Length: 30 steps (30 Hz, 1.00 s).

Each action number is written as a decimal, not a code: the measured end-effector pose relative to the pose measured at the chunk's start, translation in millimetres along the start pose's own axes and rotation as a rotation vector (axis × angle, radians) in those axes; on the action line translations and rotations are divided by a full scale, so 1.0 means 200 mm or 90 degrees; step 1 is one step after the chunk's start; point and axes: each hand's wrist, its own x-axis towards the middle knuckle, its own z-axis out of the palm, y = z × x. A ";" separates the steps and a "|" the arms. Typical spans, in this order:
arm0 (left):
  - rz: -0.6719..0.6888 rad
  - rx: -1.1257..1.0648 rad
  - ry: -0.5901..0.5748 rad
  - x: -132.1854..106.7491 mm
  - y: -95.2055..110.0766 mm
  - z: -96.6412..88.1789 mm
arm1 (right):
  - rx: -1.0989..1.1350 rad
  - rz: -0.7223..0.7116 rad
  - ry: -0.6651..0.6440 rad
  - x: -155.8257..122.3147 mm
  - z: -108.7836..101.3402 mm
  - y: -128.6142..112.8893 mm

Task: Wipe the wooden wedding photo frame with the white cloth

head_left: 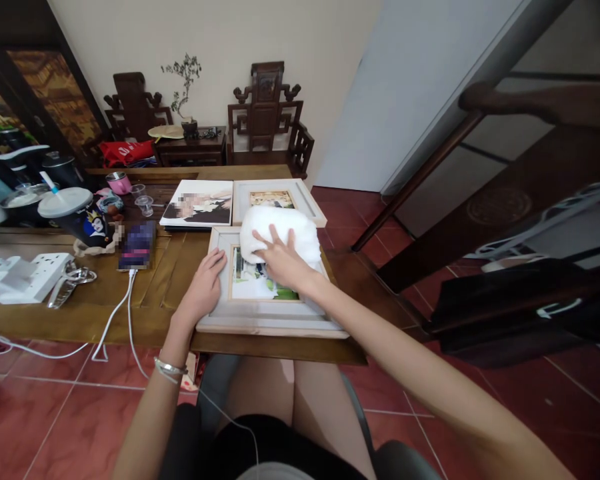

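In the head view, a picture frame with a pale wide border lies at the table's front edge, a colourful picture in its middle. My left hand rests on the frame's left side, fingers stretched out, holding nothing. Under the spread fingers of my right hand is a thick white cloth, pressed onto the upper part of the frame. The cloth and hand hide part of the picture. A second frame lies just behind, partly covered by the cloth. To its left is a stack of photo prints.
Left on the wooden table are a phone on a white cable, a power strip, a lidded dark cup, small clear cups and a pink mug. A wooden chair stands close on the right.
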 end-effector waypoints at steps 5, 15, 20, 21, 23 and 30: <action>-0.001 0.000 0.017 0.00 0.00 0.01 | 0.043 -0.040 -0.088 -0.15 -0.06 -0.08; -0.028 -0.006 0.034 0.01 0.03 0.02 | 0.227 -0.133 -0.297 -0.45 -0.31 -0.23; -0.016 -0.002 0.022 0.02 0.03 0.00 | 0.084 -0.104 -0.155 -0.19 -0.13 -0.21; -0.017 -0.008 0.024 0.02 0.03 0.00 | 0.052 -0.088 -0.118 -0.12 -0.10 -0.19; -0.026 -0.027 0.031 0.01 0.04 -0.01 | 0.018 -0.064 -0.055 0.00 -0.06 -0.15; -0.044 -0.104 0.071 0.01 0.11 -0.05 | 0.033 -0.088 -0.040 0.11 -0.08 -0.18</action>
